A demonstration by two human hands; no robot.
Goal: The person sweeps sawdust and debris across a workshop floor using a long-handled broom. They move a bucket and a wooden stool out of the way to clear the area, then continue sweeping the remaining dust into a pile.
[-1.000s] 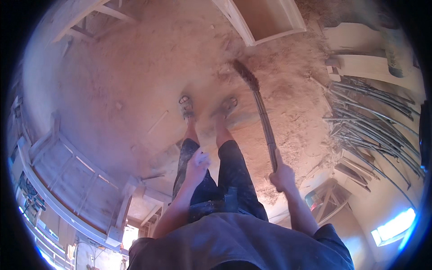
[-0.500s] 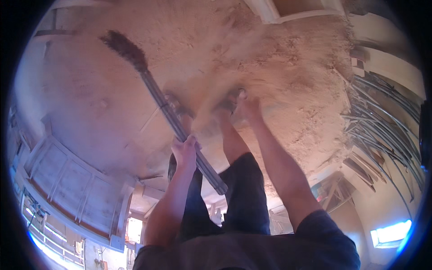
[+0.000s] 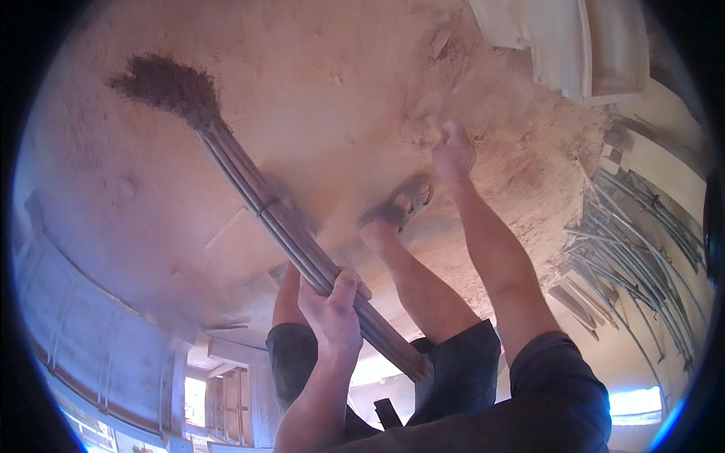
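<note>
A long broom (image 3: 260, 204) of bundled stalks slants across the view, its dark bristle head (image 3: 170, 87) at the upper left and its butt end by my right thigh. My left hand (image 3: 332, 306) is closed round the lower part of the handle. Above the dusty floor, the bristles fan out; whether they touch it I cannot tell. My right hand (image 3: 454, 155) is stretched forward over the floor, apart from the broom. Its fingers are curled in a loose fist, and nothing shows in them. My sandalled right foot (image 3: 404, 204) stands just left of that hand; the left foot is mostly behind the broom.
Sandy dust and debris (image 3: 506, 143) cover the floor, with haze in the air. Pale wooden panels (image 3: 559, 45) stand at the far right. A pile of metal rods (image 3: 627, 241) lies along the right side, beside wood strips (image 3: 581, 302). A large framed panel (image 3: 98, 332) is at left.
The view has shifted. The broom's bristles have moved left and spread, and my left hand sits lower in the picture. My right hand has swung rightward, away from my right foot.
</note>
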